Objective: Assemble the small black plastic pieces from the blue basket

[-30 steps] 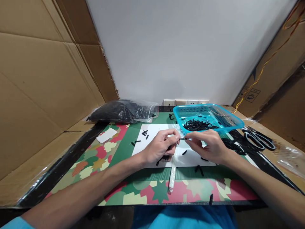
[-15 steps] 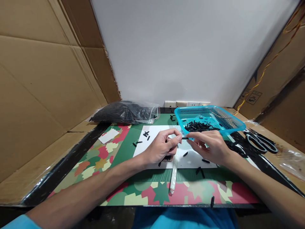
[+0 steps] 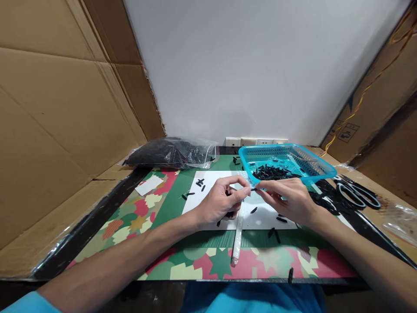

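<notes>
Between my two hands is a small black strip (image 3: 253,189), pinched at one end by my left hand (image 3: 226,198) and at the other by my right hand (image 3: 286,198). More black pieces are tucked under the curled fingers of my left hand. Below both hands lies a white sheet (image 3: 260,221) with several loose black pieces on it. A narrow whitish stick (image 3: 237,243) points towards me from beneath my left hand. Just behind my right hand stands a blue plastic basket (image 3: 321,173) holding a heap of black pieces (image 3: 273,172). What the pieces are, I cannot tell.
A clear bag full of black material (image 3: 159,153) lies at the back left. Scissors (image 3: 355,193) rest at the right, near crumpled clear plastic (image 3: 402,221). A small white paper (image 3: 149,185) lies on the patterned mat. Cardboard walls (image 3: 65,87) flank both sides, and sockets (image 3: 249,142) line the back wall.
My hands have come slightly closer together on the black strip, so less of it shows between my fingertips. The other things lie as before.
</notes>
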Tool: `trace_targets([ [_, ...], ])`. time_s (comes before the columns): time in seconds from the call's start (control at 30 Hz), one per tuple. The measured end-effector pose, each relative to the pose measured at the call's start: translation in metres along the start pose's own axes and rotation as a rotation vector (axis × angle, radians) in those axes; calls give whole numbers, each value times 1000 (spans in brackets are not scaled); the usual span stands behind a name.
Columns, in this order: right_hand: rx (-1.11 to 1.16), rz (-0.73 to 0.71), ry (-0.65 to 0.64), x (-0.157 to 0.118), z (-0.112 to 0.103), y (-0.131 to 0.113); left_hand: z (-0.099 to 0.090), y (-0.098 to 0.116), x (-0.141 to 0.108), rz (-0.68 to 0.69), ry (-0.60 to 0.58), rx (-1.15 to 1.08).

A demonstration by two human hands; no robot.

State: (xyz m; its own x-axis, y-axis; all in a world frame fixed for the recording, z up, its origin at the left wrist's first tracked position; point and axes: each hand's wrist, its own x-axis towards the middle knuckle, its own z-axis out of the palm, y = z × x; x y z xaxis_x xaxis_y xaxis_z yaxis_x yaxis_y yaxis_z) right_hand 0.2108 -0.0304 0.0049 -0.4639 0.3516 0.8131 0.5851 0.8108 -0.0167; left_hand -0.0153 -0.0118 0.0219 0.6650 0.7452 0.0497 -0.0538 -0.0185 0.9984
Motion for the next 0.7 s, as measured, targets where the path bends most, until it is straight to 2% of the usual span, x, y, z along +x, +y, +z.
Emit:
trace_targets([
  [0.07,26,72,40,1,0,0,1,1,1,-25,-11,-24],
  [0.2,-87,368,223,7,-2,7,3,1,1,-119,-51,-119],
  [0.3,-207,462,195,10,-1,13,4,0,0,-167,-51,-158],
  [0.37,-182,406,171,10,1,12,5,-1,-1,-204,-45,-169],
  [0.43,-97,276,143,9,4,4,6,-2,-1,-232,-32,-179],
  [0.57,138,27,-31,6,13,-16,10,-4,-2,-223,-25,-160],
  [0.7,246,0,-140,4,20,-20,13,-6,-3,-196,-56,-79],
])
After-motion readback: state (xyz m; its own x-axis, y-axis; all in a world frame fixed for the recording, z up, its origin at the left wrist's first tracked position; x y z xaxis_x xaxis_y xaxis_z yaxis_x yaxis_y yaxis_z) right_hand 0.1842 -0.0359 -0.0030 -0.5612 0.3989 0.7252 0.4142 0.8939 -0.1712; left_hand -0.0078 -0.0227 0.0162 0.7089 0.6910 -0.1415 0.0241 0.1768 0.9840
